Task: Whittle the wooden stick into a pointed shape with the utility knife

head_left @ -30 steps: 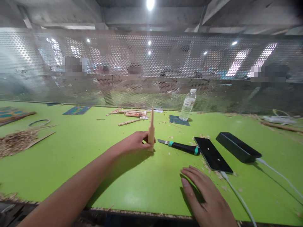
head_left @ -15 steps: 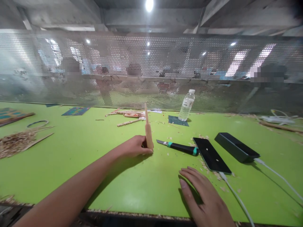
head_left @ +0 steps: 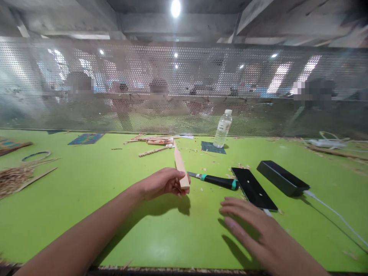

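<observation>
My left hand (head_left: 162,183) is closed on the thick end of a pale carved wooden stick (head_left: 180,166), which leans away from me just above the green table (head_left: 86,191). My right hand (head_left: 258,232) hovers open with fingers stretched out over the table at the lower right, holding nothing. A carving knife (head_left: 217,180) with a black and teal handle lies flat between the stick and a black phone (head_left: 254,188). The right hand's fingertips are nearest the phone and the knife handle.
A black power bank (head_left: 282,178) with a white cable (head_left: 336,218) lies right of the phone. A water bottle (head_left: 222,128) stands at the back by the perforated screen. Carved sticks (head_left: 153,145) lie behind; wood shavings (head_left: 14,178) pile at the left.
The wooden stick stood upright on the table a second ago; now it is lifted and tilted away from me. My right hand rose off the table and moved forward.
</observation>
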Motion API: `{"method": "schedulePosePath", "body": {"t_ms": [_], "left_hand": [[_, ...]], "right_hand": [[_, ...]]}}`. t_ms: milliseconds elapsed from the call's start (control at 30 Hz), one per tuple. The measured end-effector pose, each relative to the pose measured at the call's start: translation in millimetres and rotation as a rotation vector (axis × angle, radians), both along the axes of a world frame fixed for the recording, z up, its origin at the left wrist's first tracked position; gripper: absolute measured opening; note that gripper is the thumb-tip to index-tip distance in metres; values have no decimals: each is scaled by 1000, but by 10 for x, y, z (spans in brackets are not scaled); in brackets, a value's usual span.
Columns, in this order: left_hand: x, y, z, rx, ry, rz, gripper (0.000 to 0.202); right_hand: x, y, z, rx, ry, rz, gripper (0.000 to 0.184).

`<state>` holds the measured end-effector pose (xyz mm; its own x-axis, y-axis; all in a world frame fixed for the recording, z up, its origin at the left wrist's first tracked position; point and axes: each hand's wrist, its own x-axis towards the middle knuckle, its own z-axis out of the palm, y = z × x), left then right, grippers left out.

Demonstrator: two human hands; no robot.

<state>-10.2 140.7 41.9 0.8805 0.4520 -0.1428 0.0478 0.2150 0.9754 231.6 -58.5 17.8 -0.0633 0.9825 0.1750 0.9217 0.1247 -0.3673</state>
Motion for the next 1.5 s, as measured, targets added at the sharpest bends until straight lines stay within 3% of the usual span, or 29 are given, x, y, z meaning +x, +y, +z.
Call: {"method": "schedulePosePath", "body": {"t_ms": [100,167,267,367,533,700,833,900,933,1067,1233,1333,1400,1500], "left_hand": [[2,-11,-7,-43,15,1,36],[8,-34,7,-76,24,20,35],[21,-82,42,-142,31,76,38],[32,-120,65,-218,58,127,32],[51,-132,62,-303,99,182,21],[100,-186,52,-266,63,216,21],[150,-250,10,-130,-14,347,40],[174,-284,-19,-71,-33,410,45],[188,-303,-32,-53,-38,429,46],[253,-369,-74,-58,-44,430,45],[262,-344,-72,-47,26,430,40],[191,-334,50,46,120,350,59],[132,-355,200,181,133,362,56],[67,-390,456,832,165,574,43]], "right_hand": [[217,447,242,-69,-110,-30,50],[322,768,302,-71,-137,-37,48],[374,1118,282,-71,-163,-19,40],[328,1261,212,-86,-149,44,23],[272,1267,136,-41,-38,33,21],[240,1185,280,2,185,-151,48],[55,1007,445,-113,426,-142,46],[-61,911,476,-251,754,-40,45],[-110,872,477,-293,801,-20,47],[-174,814,438,-353,819,21,46],[5,896,396,-267,799,-43,43],[121,960,389,-214,794,-79,42],[176,988,394,-192,775,-68,42],[228,996,416,-180,751,-23,43]]}}
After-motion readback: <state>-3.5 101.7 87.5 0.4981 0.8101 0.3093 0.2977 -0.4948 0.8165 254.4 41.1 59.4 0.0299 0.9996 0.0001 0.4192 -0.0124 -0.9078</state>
